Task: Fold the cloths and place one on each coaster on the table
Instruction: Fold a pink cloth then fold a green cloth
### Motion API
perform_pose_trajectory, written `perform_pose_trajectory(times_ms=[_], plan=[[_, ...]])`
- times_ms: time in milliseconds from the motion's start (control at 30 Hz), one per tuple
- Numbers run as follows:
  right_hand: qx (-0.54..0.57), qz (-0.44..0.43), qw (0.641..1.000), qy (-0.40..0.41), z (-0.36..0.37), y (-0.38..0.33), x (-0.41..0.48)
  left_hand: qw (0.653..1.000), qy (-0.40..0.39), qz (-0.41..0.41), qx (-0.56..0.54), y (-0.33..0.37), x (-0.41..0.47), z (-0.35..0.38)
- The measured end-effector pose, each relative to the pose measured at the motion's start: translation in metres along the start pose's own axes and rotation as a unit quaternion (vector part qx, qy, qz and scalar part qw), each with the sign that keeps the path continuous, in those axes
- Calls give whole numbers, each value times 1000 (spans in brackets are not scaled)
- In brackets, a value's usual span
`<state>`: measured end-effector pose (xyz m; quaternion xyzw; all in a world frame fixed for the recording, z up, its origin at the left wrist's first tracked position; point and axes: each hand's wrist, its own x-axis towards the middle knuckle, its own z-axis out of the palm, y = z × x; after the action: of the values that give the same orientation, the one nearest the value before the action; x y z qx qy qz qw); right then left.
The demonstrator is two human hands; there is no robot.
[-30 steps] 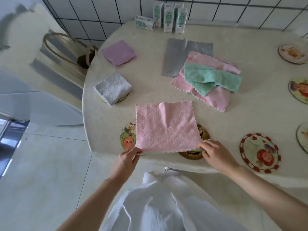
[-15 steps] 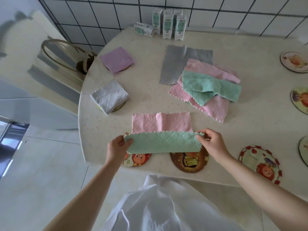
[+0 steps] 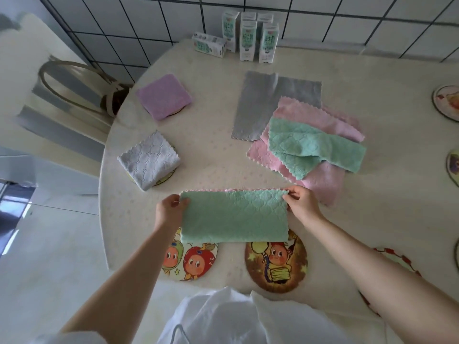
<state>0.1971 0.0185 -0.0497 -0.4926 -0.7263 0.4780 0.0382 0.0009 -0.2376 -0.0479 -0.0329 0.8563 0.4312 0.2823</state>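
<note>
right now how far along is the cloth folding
Done: purple cloth and white cloth sit folded on coasters. In hand: left grip and right grip pinch the far corners of a green-faced cloth, folded once. Left: the grey, pink and green pile, plus the fruit coaster and lantern coaster, not yet covered.

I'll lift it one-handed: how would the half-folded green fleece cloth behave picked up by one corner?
Probably floppy: the half-folded green fleece cloth bends in a soft rounded crease, so it would likely droop and unfold. Its plush pile looks light and grippy; the left hand and right hand merely pinch its corners.
</note>
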Motion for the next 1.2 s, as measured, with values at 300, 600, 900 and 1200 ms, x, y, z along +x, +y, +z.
perform_pose_trajectory(times_ms=[300,600,900,1200], plan=[[-24,22,999,-10,3,-7,15,999,24,-33,27,-1,17,6],[-46,37,998,-2,3,-2,18,997,20,-31,73,-5,21,6],[-49,20,998,18,5,-1,14,995,38,-25,91,1,8,4],[-312,-307,899,-37,26,9,-63,809,-75,461,358,-43,-67,32]])
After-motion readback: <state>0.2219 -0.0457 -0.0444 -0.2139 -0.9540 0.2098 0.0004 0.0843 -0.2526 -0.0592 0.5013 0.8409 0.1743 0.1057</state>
